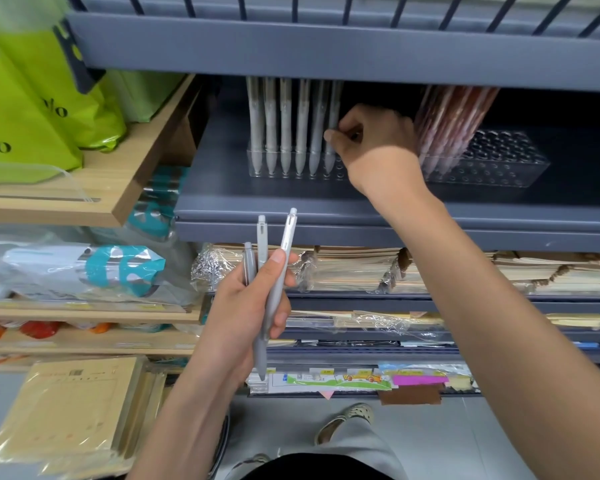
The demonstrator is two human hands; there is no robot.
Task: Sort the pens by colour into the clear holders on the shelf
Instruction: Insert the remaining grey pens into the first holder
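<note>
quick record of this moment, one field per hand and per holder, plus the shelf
left hand: holds three loose grey pens, tips down
right hand: pinches the rightmost pen standing in the left holder
left holder: one row of grey pens, upright
right holder: reddish pens at its left end, other holes free
shelf: grey metal, both holders on it

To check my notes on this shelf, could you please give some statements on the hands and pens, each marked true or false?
The left hand holds three grey plastic pens. True.
The right hand hangs empty. False: it pinches a grey pen standing in the left clear plastic holder.
The reddish pens stand in the right clear plastic holder. True.
The right holder is full. False: many holes are free.
</note>
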